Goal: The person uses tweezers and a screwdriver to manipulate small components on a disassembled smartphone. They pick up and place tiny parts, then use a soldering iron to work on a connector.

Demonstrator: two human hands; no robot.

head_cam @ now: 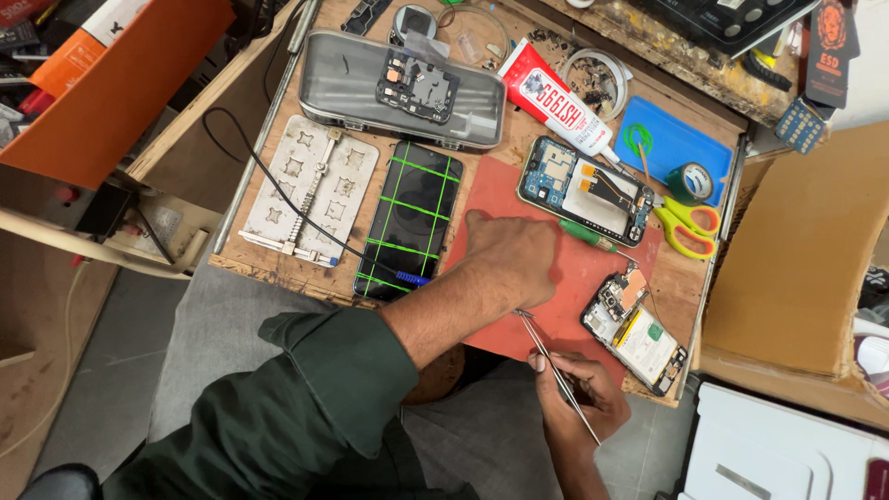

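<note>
Here, metal tray (333,88) bears circuit board (417,85).

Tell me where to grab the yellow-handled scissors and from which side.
Take the scissors by the yellow handle loops, coming from the table's right edge. The loops lie flat and bare there, while the blade end points left toward the opened phone and the green-handled screwdriver, which probably crowd that side.
</note>
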